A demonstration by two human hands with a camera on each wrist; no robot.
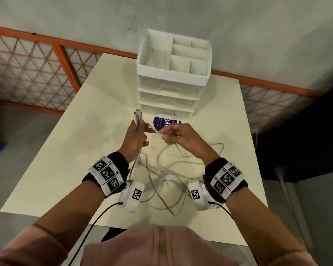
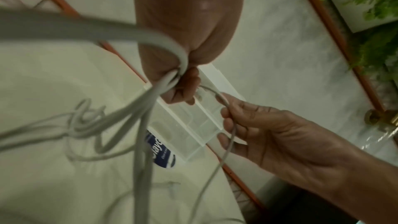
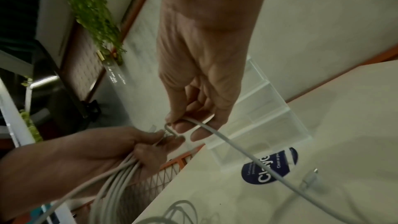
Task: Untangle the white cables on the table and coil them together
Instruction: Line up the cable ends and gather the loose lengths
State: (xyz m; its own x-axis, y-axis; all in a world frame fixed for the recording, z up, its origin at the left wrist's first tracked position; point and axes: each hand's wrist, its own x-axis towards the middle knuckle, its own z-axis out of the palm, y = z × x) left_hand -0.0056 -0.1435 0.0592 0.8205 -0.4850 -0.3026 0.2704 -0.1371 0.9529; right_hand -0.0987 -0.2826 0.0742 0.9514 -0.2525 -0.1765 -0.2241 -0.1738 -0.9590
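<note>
My left hand is raised over the table and grips a bunch of white cables, plug ends sticking up past the fist. The bunch hangs down from the fist to a loose tangle of cables on the table between my wrists. My right hand is close beside the left and pinches a single white strand that runs from the left fist through its fingertips down to the table. One loose plug lies on the tabletop.
A white drawer organizer with open top compartments stands at the table's far middle. A round purple sticker lies in front of it. The cream table ends near my body; an orange lattice fence runs behind.
</note>
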